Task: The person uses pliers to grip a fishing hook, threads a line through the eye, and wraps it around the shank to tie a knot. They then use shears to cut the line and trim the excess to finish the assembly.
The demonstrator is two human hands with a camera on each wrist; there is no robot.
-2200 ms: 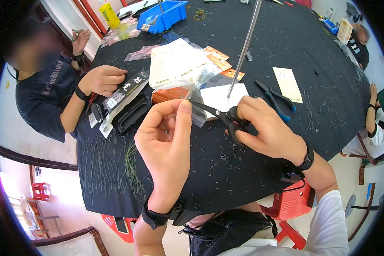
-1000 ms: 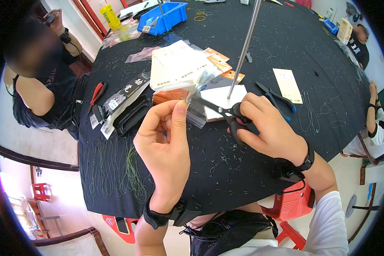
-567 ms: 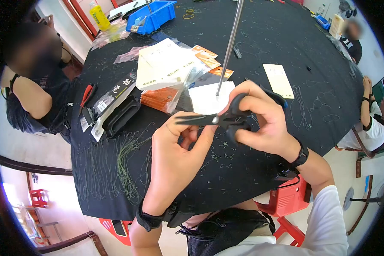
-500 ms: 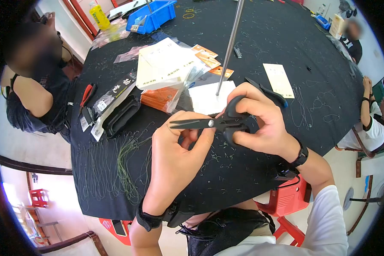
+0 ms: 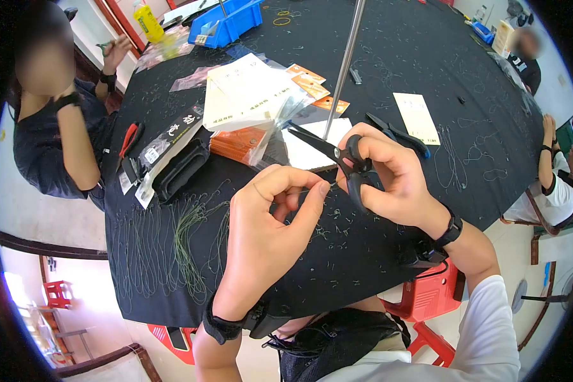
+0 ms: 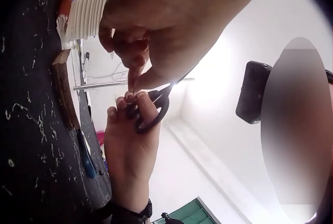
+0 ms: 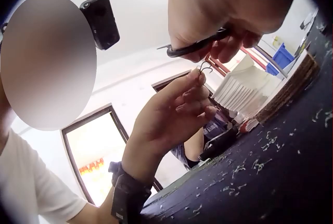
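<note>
My left hand (image 5: 267, 223) pinches small dark fish hooks (image 7: 209, 64) between thumb and index finger; their curved bends stick out past the fingertips in the right wrist view. Black scissors (image 5: 341, 155) are in my right hand (image 5: 398, 181), with thumb and fingers at the handle loops. The blades point up and left, away from the left hand, over a white-topped block (image 5: 302, 153). In the left wrist view the right fingertips (image 6: 130, 97) are right at the left fingertips, and the scissors loops (image 6: 153, 117) hang beside them.
A metal rod (image 5: 347, 60) rises by the block. Left of it lie stacked cards (image 5: 245, 92), orange packets (image 5: 235, 145) and a black case (image 5: 183, 167). Green line bundles (image 5: 188, 239) lie front left. Blue-handled pliers (image 5: 401, 135) and a yellow card (image 5: 416, 119) lie right.
Both hands have shifted right and down from the packets. The scissors, lying across the left fingers half a second ago, have swung to point up-left. The person at left has moved their arms.
</note>
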